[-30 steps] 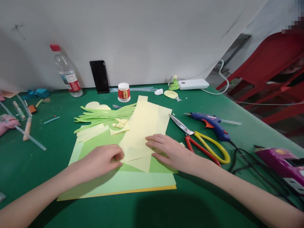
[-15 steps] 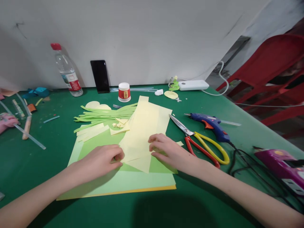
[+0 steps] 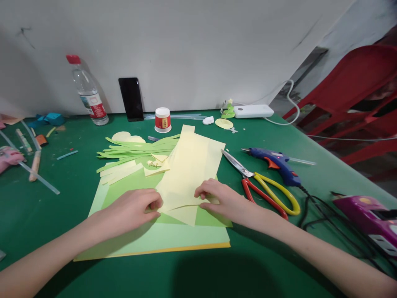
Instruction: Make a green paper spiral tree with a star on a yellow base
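A pale yellow paper sheet [image 3: 190, 165] lies on top of a stack of light green paper [image 3: 161, 238] on the green table. My left hand [image 3: 133, 209] pinches the yellow sheet's near left edge, fingers curled. On the near right edge my right hand [image 3: 221, 198] grips the same sheet with curled fingers, and that edge is lifted slightly off the stack. Cut green paper strips [image 3: 133, 150] and smaller yellow pieces [image 3: 122, 173] lie just beyond my left hand.
Red-and-yellow scissors [image 3: 263, 186] and a blue glue gun [image 3: 274, 160] lie right of the paper. A purple glue gun [image 3: 369, 215] with cables sits far right. Along the wall: water bottle [image 3: 88, 97], black phone [image 3: 131, 99], small cup [image 3: 162, 120], white power bank [image 3: 252, 111]. Glue sticks [image 3: 34, 165] lie left.
My right hand has slid toward me and curled from lying flat on the yellow sheet to gripping its near edge, lifting it a little. My left hand has stayed put.
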`<control>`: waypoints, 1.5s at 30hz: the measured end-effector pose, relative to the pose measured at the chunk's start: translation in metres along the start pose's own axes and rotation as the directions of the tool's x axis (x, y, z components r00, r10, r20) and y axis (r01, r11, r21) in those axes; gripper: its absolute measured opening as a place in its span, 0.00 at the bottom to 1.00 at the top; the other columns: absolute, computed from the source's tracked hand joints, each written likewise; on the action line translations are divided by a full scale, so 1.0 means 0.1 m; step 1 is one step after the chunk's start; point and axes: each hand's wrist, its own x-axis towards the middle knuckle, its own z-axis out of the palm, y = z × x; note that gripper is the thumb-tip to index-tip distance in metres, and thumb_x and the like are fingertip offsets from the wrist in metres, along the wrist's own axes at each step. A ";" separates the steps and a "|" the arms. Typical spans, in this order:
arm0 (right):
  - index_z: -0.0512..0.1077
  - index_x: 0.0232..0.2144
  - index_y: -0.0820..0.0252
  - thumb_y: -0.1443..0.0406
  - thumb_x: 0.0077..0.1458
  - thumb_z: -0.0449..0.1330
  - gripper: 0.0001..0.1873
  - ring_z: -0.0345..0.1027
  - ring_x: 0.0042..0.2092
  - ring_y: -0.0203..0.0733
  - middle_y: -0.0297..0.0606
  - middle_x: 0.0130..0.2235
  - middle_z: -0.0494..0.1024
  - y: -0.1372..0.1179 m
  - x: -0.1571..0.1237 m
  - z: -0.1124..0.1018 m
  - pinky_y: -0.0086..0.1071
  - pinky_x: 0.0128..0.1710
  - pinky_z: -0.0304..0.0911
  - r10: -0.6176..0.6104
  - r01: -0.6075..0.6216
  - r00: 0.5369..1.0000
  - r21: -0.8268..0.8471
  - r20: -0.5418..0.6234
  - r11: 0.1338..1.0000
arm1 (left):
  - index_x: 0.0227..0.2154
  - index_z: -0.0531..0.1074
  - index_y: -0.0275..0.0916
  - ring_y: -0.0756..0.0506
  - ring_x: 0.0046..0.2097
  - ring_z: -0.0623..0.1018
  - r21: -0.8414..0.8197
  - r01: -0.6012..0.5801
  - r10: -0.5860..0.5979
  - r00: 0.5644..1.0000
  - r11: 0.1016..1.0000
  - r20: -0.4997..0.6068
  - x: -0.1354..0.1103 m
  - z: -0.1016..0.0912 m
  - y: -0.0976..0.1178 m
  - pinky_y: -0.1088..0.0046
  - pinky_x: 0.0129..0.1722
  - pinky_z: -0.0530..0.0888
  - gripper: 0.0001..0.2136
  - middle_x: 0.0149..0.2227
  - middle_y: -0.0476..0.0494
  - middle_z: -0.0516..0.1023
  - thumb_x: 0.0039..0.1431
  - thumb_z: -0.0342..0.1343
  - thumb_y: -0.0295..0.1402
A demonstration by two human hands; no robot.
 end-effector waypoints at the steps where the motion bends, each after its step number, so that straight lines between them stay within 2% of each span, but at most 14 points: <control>1: 0.70 0.32 0.62 0.71 0.49 0.57 0.05 0.66 0.37 0.41 0.40 0.32 0.71 -0.01 0.01 -0.01 0.37 0.38 0.66 0.006 -0.006 1.000 0.003 0.004 1.000 | 0.26 0.66 0.41 0.46 0.31 0.70 0.002 0.002 -0.002 1.000 1.000 0.000 0.00 0.00 0.00 0.73 0.28 0.62 0.07 0.30 0.49 0.73 0.55 0.46 0.34; 6: 0.69 0.27 0.61 0.72 0.48 0.58 0.02 0.66 0.37 0.39 0.39 0.34 0.71 0.00 0.01 -0.01 0.35 0.38 0.66 -0.011 0.011 1.000 0.045 -0.004 0.999 | 0.27 0.66 0.41 0.46 0.32 0.71 0.014 -0.001 0.001 1.000 1.000 0.004 0.01 0.01 -0.02 0.73 0.28 0.61 0.07 0.31 0.49 0.73 0.56 0.46 0.34; 13: 0.68 0.27 0.61 0.71 0.52 0.53 0.05 0.66 0.34 0.37 0.37 0.30 0.73 0.05 0.01 0.04 0.34 0.35 0.65 -0.015 0.027 0.991 0.086 -0.134 0.996 | 0.25 0.67 0.41 0.48 0.30 0.71 0.070 -0.004 0.005 1.000 0.998 -0.016 0.00 -0.03 -0.01 0.75 0.26 0.61 0.08 0.29 0.51 0.73 0.55 0.48 0.37; 17: 0.69 0.30 0.61 0.68 0.53 0.52 0.07 0.66 0.36 0.41 0.40 0.32 0.73 0.12 0.08 0.06 0.37 0.35 0.64 0.019 0.001 0.969 0.081 -0.246 0.997 | 0.25 0.67 0.41 0.46 0.29 0.70 0.179 0.054 -0.028 0.989 0.982 -0.146 0.05 -0.16 -0.11 0.73 0.26 0.61 0.12 0.28 0.49 0.72 0.56 0.47 0.41; 22: 0.70 0.33 0.61 0.66 0.52 0.52 0.08 0.67 0.34 0.40 0.41 0.33 0.74 0.18 0.16 0.08 0.36 0.34 0.64 0.038 -0.007 0.949 0.098 -0.313 0.995 | 0.37 0.69 0.37 0.40 0.39 0.69 0.310 0.147 -0.020 0.925 0.939 -0.379 0.20 -0.29 -0.41 0.68 0.33 0.63 0.14 0.37 0.40 0.70 0.60 0.41 0.38; 25: 0.71 0.34 0.61 0.66 0.52 0.53 0.08 0.68 0.34 0.40 0.41 0.33 0.75 0.18 0.17 0.07 0.35 0.33 0.64 0.047 -0.016 0.947 0.099 -0.317 0.995 | 0.46 0.68 0.33 0.38 0.43 0.67 0.355 0.138 0.025 0.908 0.925 -0.418 0.26 -0.29 -0.58 0.64 0.39 0.64 0.19 0.37 0.37 0.68 0.60 0.39 0.38; 28: 0.71 0.32 0.62 0.66 0.52 0.53 0.08 0.67 0.34 0.39 0.40 0.32 0.75 0.16 0.17 0.06 0.34 0.33 0.64 0.058 -0.031 0.951 0.093 -0.304 0.995 | 0.48 0.68 0.32 0.38 0.42 0.67 0.362 0.114 0.050 0.909 0.925 -0.414 0.29 -0.27 -0.65 0.62 0.41 0.64 0.20 0.36 0.37 0.67 0.61 0.39 0.38; 33: 0.72 0.27 0.62 0.66 0.52 0.53 0.09 0.67 0.32 0.40 0.40 0.29 0.74 0.13 0.17 0.02 0.34 0.31 0.62 0.064 -0.046 0.963 0.074 -0.263 0.996 | 0.42 0.72 0.36 0.39 0.44 0.66 0.308 0.080 0.064 0.900 0.948 -0.431 0.32 -0.28 -0.67 0.62 0.43 0.64 0.17 0.38 0.39 0.67 0.59 0.43 0.40; 36: 0.73 0.25 0.62 0.65 0.51 0.53 0.10 0.67 0.30 0.38 0.39 0.27 0.75 0.12 0.23 -0.02 0.32 0.30 0.62 0.060 -0.042 0.971 0.083 -0.233 0.996 | 0.35 0.72 0.38 0.40 0.45 0.66 0.240 0.067 0.052 0.889 0.969 -0.456 0.35 -0.29 -0.69 0.64 0.45 0.64 0.13 0.38 0.41 0.68 0.57 0.47 0.40; 40: 0.73 0.22 0.62 0.65 0.49 0.55 0.09 0.65 0.26 0.35 0.35 0.23 0.73 0.14 0.37 -0.12 0.29 0.27 0.61 0.037 -0.016 0.977 0.099 -0.210 0.995 | 0.25 0.69 0.39 0.42 0.41 0.69 0.116 0.077 -0.010 0.871 0.990 -0.492 0.34 -0.34 -0.66 0.67 0.40 0.66 0.11 0.34 0.44 0.72 0.53 0.52 0.41; 42: 0.73 0.25 0.62 0.65 0.47 0.58 0.06 0.67 0.31 0.39 0.39 0.28 0.74 0.13 0.43 -0.19 0.33 0.32 0.63 0.026 -0.004 0.962 0.084 -0.270 0.996 | 0.24 0.68 0.39 0.44 0.35 0.71 0.041 0.087 -0.054 0.855 0.995 -0.516 0.30 -0.40 -0.58 0.69 0.34 0.66 0.11 0.30 0.46 0.73 0.52 0.53 0.41; 45: 0.72 0.35 0.64 0.64 0.48 0.58 0.11 0.65 0.42 0.45 0.45 0.40 0.73 0.00 0.44 -0.31 0.39 0.41 0.61 -0.011 0.045 0.917 0.076 -0.398 0.996 | 0.27 0.68 0.38 0.47 0.31 0.73 -0.066 0.078 -0.102 0.806 0.995 -0.583 0.21 -0.53 -0.34 0.72 0.31 0.67 0.11 0.28 0.47 0.74 0.54 0.52 0.42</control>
